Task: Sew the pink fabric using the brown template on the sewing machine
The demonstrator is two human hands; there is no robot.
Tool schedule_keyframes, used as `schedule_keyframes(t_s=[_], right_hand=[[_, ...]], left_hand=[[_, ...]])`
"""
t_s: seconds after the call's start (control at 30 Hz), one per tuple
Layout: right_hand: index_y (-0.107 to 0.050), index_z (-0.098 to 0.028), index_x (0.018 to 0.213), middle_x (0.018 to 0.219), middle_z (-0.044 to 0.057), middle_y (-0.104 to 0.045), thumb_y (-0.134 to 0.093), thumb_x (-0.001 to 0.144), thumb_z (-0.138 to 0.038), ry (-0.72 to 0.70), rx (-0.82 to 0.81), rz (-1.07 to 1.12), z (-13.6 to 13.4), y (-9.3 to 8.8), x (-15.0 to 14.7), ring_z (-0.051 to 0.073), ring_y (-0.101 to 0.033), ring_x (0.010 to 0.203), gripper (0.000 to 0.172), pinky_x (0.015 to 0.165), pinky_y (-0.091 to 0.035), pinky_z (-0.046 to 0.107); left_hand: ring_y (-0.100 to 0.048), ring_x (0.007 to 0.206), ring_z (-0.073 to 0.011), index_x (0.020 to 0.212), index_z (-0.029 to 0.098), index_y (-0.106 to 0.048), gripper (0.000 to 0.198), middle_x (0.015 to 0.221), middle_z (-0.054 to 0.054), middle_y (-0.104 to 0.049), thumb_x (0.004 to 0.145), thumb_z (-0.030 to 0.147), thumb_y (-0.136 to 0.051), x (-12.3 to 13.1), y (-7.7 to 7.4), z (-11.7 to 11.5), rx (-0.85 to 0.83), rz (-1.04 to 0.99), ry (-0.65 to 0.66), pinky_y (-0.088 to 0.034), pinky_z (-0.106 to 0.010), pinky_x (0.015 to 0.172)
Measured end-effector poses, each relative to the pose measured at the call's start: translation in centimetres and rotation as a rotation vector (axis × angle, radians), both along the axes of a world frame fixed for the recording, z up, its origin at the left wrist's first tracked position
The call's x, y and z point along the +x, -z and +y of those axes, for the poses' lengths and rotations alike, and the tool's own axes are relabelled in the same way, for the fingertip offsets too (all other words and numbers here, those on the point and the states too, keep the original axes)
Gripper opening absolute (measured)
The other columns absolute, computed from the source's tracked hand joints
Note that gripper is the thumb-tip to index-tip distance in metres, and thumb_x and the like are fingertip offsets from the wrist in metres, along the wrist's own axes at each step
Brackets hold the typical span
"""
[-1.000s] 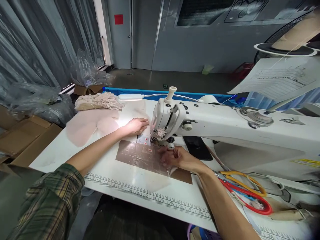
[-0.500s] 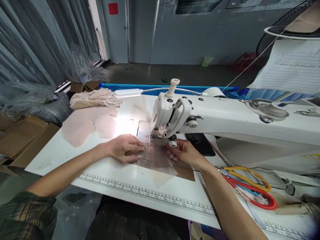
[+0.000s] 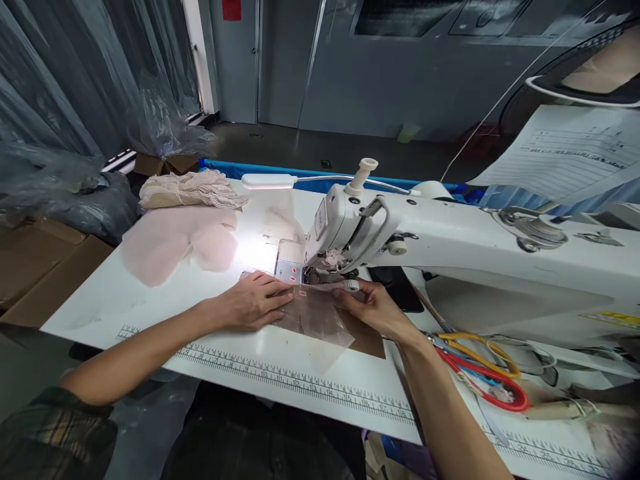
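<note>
A white sewing machine (image 3: 430, 230) stands across the table, its presser foot and needle area low at the front of the head. Thin sheer fabric (image 3: 320, 320) lies in front of the foot, partly over a brown sheet (image 3: 373, 340). Left of the foot, my left hand (image 3: 257, 301) rests flat with its fingers stretched onto the fabric's edge. My right hand (image 3: 375, 308) is closed on the right end of that edge, thumb and fingers pinched together. The machine's thumb screw partly hides its fingertips.
Pale pink fabric pieces (image 3: 175, 243) and a tied lace bundle (image 3: 193, 189) lie at left. A dark phone (image 3: 400, 290) sits behind my right hand. Red-handled scissors (image 3: 500, 393) and a yellow-handled tool (image 3: 493, 353) lie at right. A ruler strip (image 3: 280, 377) runs along the front edge.
My left hand has settled flat beside the presser foot, no longer blurred. The fabric's edge now stretches straight between both hands. The view has shifted slightly.
</note>
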State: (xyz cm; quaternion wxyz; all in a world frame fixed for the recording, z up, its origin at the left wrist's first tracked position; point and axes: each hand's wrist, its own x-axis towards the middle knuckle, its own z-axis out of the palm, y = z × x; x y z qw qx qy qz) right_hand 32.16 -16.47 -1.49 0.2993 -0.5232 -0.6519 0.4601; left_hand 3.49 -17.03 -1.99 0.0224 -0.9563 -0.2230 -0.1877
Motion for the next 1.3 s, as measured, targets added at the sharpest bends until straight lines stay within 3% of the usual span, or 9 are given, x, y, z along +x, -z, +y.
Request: schedule_keyframes(t_s=[0.27, 0.5, 0.63, 0.7, 0.83, 0.97, 1.07, 1.17, 1.3], right_hand=[[-0.063, -0.016, 0.069, 0.057, -0.001, -0.052, -0.068, 0.074, -0.068, -0.03, -0.063, 0.075, -0.6, -0.9, -1.2, 0.01, -0.042, 0.049, 0.053, 0.043, -0.031, 0.022], [-0.067, -0.015, 0.08, 0.066, 0.002, -0.062, -0.072, 0.065, -0.071, 0.064, -0.158, 0.251, -0.6, -0.7, -2.4, 0.009, -0.05, 0.048, 0.058, 0.041, -0.037, 0.02], [-0.067, -0.014, 0.082, 0.069, 0.003, -0.064, -0.074, 0.065, -0.07, 0.073, -0.199, 0.308, -0.5, 0.1, -2.2, 0.009, -0.052, 0.05, 0.058, 0.042, -0.038, 0.019], [-0.067, -0.014, 0.082, 0.069, 0.002, -0.063, -0.076, 0.065, -0.068, 0.072, -0.212, 0.329, -0.5, 0.3, -2.0, 0.009, -0.052, 0.05, 0.057, 0.041, -0.037, 0.019], [-0.068, -0.013, 0.08, 0.067, 0.001, -0.061, -0.077, 0.067, -0.065, 0.04, -0.247, 0.401, -0.9, 0.1, -2.3, 0.007, -0.05, 0.049, 0.054, 0.04, -0.036, 0.017], [-0.069, -0.015, 0.09, 0.075, 0.003, -0.065, -0.078, 0.071, -0.058, -0.086, -0.369, 0.48, -1.9, -1.1, -4.6, 0.009, -0.057, 0.056, 0.048, 0.047, -0.045, 0.019], [-0.066, -0.019, 0.111, 0.097, 0.007, -0.069, -0.071, 0.077, -0.061, -0.235, -0.41, 0.517, -2.5, -2.0, -6.0, 0.016, -0.067, 0.077, 0.054, 0.071, -0.056, 0.029], [-0.061, -0.02, 0.122, 0.104, 0.009, -0.069, -0.06, 0.086, -0.059, -0.215, -0.234, 0.268, -2.6, -2.1, -5.8, 0.02, -0.067, 0.081, 0.053, 0.08, -0.057, 0.037], [-0.066, -0.021, 0.118, 0.097, 0.009, -0.068, -0.047, 0.096, -0.04, -0.21, 0.336, -0.25, -2.6, -1.1, -4.5, 0.024, -0.065, 0.086, 0.035, 0.081, -0.055, 0.04]], left_hand=[[-0.065, 0.089, -0.0202, 0.106, 0.011, -0.066, 0.022, 0.101, -0.012, -0.071, 0.095, 0.017, -0.047, 1.6, -0.3, -1.3, -0.023, -0.201, 0.146, -0.054, -0.036, 0.076], [-0.054, 0.12, -0.0364, 0.124, 0.002, -0.056, 0.058, 0.131, -0.026, -0.056, 0.091, 0.05, -0.054, 5.2, 0.3, -4.3, -0.055, 0.069, 0.126, -0.041, -0.053, 0.103], [-0.056, 0.12, -0.0302, 0.122, 0.012, -0.059, 0.057, 0.133, -0.016, -0.058, 0.087, 0.057, -0.058, 5.9, -0.5, -6.8, -0.2, 0.032, 0.482, -0.037, -0.051, 0.11], [-0.059, 0.116, -0.0263, 0.115, 0.016, -0.063, 0.045, 0.13, -0.012, -0.061, 0.087, 0.051, -0.062, 5.4, -1.2, -7.2, -0.276, -0.036, 0.571, -0.038, -0.048, 0.111], [-0.066, 0.1, -0.0222, 0.101, 0.014, -0.068, 0.023, 0.11, -0.015, -0.07, 0.093, 0.033, -0.059, 2.8, -2.8, -4.7, -0.494, -0.225, 0.341, -0.055, -0.038, 0.089], [-0.07, 0.077, -0.0193, 0.107, 0.01, -0.062, 0.049, 0.091, -0.013, -0.07, 0.097, 0.053, -0.043, 0.2, -3.4, -0.3, -1.12, -0.456, -0.157, -0.058, -0.03, 0.063], [-0.069, 0.063, -0.0199, 0.118, 0.008, -0.052, 0.066, 0.079, -0.01, -0.069, 0.091, 0.067, -0.041, -0.7, -2.9, 1.5, -1.51, -0.547, -0.36, -0.058, -0.032, 0.056], [-0.07, 0.064, -0.0201, 0.124, 0.009, -0.047, 0.064, 0.077, -0.007, -0.069, 0.086, 0.058, -0.06, -1.0, -2.1, 1.8, -1.474, -0.511, -0.381, -0.057, -0.03, 0.057], [-0.068, 0.059, -0.0157, 0.125, 0.013, -0.048, 0.051, 0.075, -0.001, -0.068, 0.082, 0.032, -0.068, -1.0, -1.2, 2.4, -1.175, -0.493, -0.307, -0.055, -0.025, 0.053]])
